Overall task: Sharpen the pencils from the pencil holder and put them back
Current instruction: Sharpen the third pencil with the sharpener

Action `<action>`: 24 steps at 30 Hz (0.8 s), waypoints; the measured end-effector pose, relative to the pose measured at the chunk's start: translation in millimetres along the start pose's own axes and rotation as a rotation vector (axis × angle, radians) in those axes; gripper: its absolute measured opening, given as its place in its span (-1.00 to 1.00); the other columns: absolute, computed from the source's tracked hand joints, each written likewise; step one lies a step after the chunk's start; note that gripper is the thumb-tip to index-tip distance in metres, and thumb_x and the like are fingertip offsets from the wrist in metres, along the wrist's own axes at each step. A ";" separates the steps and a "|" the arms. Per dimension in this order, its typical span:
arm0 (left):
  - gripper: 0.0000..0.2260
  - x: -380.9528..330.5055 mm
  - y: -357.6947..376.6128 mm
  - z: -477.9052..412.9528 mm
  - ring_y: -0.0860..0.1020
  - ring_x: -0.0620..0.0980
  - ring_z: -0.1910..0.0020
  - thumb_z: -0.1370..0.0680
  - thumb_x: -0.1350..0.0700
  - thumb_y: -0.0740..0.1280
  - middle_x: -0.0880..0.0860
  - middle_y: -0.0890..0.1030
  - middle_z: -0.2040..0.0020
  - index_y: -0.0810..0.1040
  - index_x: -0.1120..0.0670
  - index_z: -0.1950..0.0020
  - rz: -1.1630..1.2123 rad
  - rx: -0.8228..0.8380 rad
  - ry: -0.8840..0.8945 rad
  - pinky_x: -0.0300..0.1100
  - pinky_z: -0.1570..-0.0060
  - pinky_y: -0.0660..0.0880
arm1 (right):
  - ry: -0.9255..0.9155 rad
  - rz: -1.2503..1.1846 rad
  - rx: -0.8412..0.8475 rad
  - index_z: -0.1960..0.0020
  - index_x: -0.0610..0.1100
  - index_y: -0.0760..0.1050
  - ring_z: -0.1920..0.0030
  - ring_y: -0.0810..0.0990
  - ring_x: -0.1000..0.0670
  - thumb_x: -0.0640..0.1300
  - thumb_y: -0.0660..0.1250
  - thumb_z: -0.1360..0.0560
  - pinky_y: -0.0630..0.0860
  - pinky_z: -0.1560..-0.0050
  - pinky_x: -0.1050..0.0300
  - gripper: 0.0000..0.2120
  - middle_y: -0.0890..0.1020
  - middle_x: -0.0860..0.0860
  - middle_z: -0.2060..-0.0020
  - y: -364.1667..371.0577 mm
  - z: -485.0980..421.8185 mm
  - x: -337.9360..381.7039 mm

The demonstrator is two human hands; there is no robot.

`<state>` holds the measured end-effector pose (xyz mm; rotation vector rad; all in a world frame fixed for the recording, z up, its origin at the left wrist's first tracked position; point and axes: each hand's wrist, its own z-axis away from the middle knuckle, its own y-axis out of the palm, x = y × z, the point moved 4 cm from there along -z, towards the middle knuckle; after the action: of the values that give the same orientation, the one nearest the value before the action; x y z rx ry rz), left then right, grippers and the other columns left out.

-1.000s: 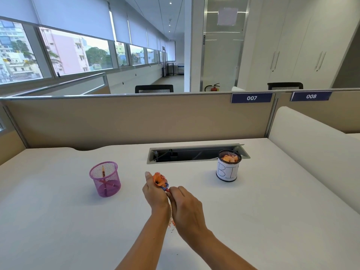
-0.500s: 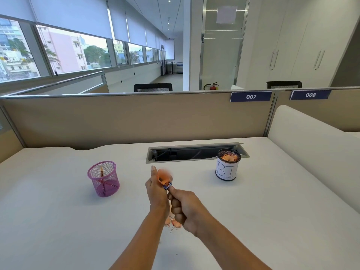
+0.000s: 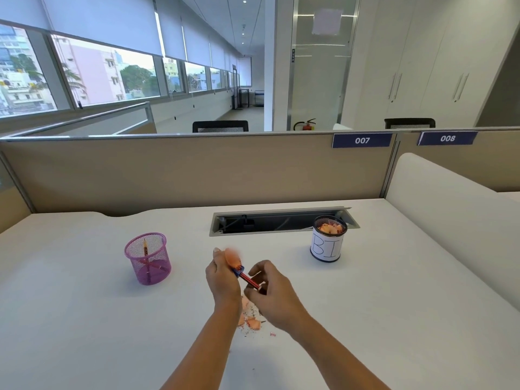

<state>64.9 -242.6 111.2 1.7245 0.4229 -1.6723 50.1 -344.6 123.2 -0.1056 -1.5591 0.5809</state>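
Your left hand [image 3: 222, 280] grips the blue sharpener [image 3: 238, 271] with its fingers curled round it; a blurred orange curl of shaving [image 3: 233, 257] stands above it. Your right hand [image 3: 271, 295] pinches the red pencil [image 3: 251, 279], whose tip is in the sharpener. Both hands are over the middle of the white table [image 3: 84, 319], with loose shavings [image 3: 249, 320] lying under them. The pink mesh pencil holder [image 3: 148, 266] stands toward the left edge, with pencils [image 3: 145, 247] inside. The tin [image 3: 326, 249] marked "BI" holds shavings near the far edge, by the cable slot [image 3: 278, 222].
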 end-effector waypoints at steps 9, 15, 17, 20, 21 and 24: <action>-0.59 -3.2 -0.6 2.1 0.43 -0.04 0.36 -0.62 0.01 -0.01 0.08 0.47 0.34 0.39 0.13 0.34 -0.071 -0.146 0.090 -0.24 0.22 0.38 | -0.514 0.752 -0.417 0.18 -0.09 0.63 0.52 0.47 0.13 -0.14 0.64 -0.12 0.12 0.48 0.50 -0.69 0.55 0.07 0.43 13.9 10.9 5.1; -0.57 -3.4 1.6 0.2 0.45 -0.05 0.36 -0.62 0.01 -0.01 0.07 0.47 0.37 0.37 0.11 0.39 -0.069 -0.085 0.080 -0.29 0.29 0.38 | -0.483 0.666 -0.429 0.21 -0.09 0.55 0.53 0.35 0.10 -0.10 0.40 -0.45 0.04 0.49 0.53 -0.92 0.58 0.07 0.46 10.0 15.7 11.5; -0.56 -3.8 2.2 -0.2 0.44 -0.06 0.35 -0.63 0.01 -0.01 0.07 0.46 0.39 0.36 0.12 0.40 -0.052 -0.050 0.070 -0.29 0.31 0.36 | -0.383 0.528 -0.377 0.09 -0.16 0.53 0.45 0.32 0.06 -0.06 0.15 -0.60 0.11 0.48 0.40 -0.75 0.56 0.01 0.38 7.1 10.6 13.7; -0.56 -2.6 3.6 -2.5 0.43 -0.06 0.36 -0.63 0.00 -0.01 0.08 0.45 0.39 0.36 0.12 0.39 -0.054 -0.002 0.056 -0.27 0.32 0.35 | -0.162 0.250 -0.227 0.06 -0.18 0.54 0.47 0.31 0.13 -0.02 0.10 -0.62 0.19 0.46 0.34 -0.68 0.44 0.08 0.44 5.8 4.8 9.9; -0.56 -1.8 4.0 -3.1 0.43 -0.06 0.35 -0.62 -0.01 -0.01 0.08 0.45 0.38 0.37 0.12 0.38 -0.057 0.013 0.049 -0.26 0.30 0.36 | -0.087 0.141 -0.185 0.12 -0.17 0.55 0.51 0.28 0.14 -0.03 0.12 -0.61 0.18 0.47 0.34 -0.68 0.43 0.11 0.49 6.1 5.4 10.8; -0.58 -0.5 5.3 -4.3 0.44 -0.06 0.31 -0.62 -0.03 -0.01 0.07 0.46 0.36 0.39 0.09 0.35 -0.034 0.056 0.032 -0.19 0.22 0.39 | 0.186 -0.293 -0.062 0.32 -0.12 0.46 0.56 0.17 0.13 -0.06 0.15 -0.61 0.14 0.52 0.32 -0.65 0.28 0.13 0.69 8.5 9.2 8.2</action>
<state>71.5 -243.4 112.7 1.7960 0.4254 -1.6972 38.2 -336.6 127.4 0.0221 -1.3794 0.2836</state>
